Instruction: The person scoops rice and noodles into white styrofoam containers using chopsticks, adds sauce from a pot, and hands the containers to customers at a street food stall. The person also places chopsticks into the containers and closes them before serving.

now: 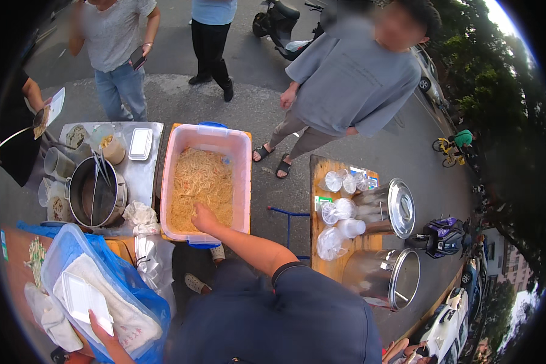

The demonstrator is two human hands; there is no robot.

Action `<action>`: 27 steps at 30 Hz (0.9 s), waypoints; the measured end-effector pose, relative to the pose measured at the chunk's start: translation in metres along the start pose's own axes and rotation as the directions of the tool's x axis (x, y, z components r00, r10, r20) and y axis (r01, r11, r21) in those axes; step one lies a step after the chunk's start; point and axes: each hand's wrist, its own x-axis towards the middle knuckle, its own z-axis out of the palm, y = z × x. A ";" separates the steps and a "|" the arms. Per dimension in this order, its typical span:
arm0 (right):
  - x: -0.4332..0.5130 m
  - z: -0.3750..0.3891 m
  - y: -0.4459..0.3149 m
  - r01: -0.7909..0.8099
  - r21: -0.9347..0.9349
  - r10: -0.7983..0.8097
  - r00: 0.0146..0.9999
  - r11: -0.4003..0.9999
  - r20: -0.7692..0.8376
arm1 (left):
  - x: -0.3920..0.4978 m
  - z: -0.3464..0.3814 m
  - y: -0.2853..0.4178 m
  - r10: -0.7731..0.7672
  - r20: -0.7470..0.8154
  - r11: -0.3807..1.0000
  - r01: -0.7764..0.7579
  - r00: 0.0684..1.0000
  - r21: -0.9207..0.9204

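Observation:
My right hand (204, 219) reaches down into a large translucent plastic tub (244, 182) and is at the noodles (203, 175), fingers bent. Whether it grips any is hidden. The noodles look yellowish and shredded, paler at the far end and finer at the near end. At the lower left, my left hand (103, 328) holds an opened white foam takeaway box (84, 298) by its edge. Under that box, a white towel (132, 314) with red writing lies over another clear plastic bin (59, 255), lined with blue plastic film (157, 298).
On the left metal table (150, 175) stand a divided pot (95, 191) with tongs, several ingredient tubs and a closed foam box (140, 144). Beyond it, a person holds a ladle (38, 118). The right wooden table (321, 168) bears bagged cups (339, 210) and steel drums (382, 277). People stand opposite.

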 end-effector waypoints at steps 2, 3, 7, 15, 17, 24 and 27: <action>0.012 0.009 -0.001 0.030 -0.075 -0.028 0.999 0.997 0.026 | -0.007 0.004 0.002 0.003 -0.081 1.000 -0.003 0.997 0.002; 0.018 0.013 -0.002 0.015 -0.092 -0.011 0.999 0.996 0.041 | -0.013 0.007 0.002 0.071 0.023 0.997 -0.072 0.997 0.003; 0.040 0.030 -0.008 0.030 -0.221 -0.002 0.992 0.975 0.129 | -0.019 0.026 0.007 0.066 -0.104 0.998 -0.068 0.992 -0.017; 0.110 0.060 0.025 0.005 -0.183 -0.039 0.983 0.983 -0.179 | -0.024 0.037 0.012 0.049 -0.192 0.999 -0.044 0.980 0.032; 0.127 0.053 0.044 0.092 -0.224 -0.124 0.983 0.970 -0.134 | -0.020 0.034 0.010 0.026 -0.202 1.000 -0.024 0.979 0.014; 0.088 -0.033 0.063 0.266 0.075 -0.250 0.952 0.961 -0.179 | -0.019 0.017 0.011 0.029 -0.202 1.000 -0.026 0.979 0.016; 0.071 -0.064 0.083 0.106 0.025 -0.093 0.947 0.994 -0.308 | -0.018 0.011 0.010 0.009 -0.204 1.000 -0.010 0.979 -0.004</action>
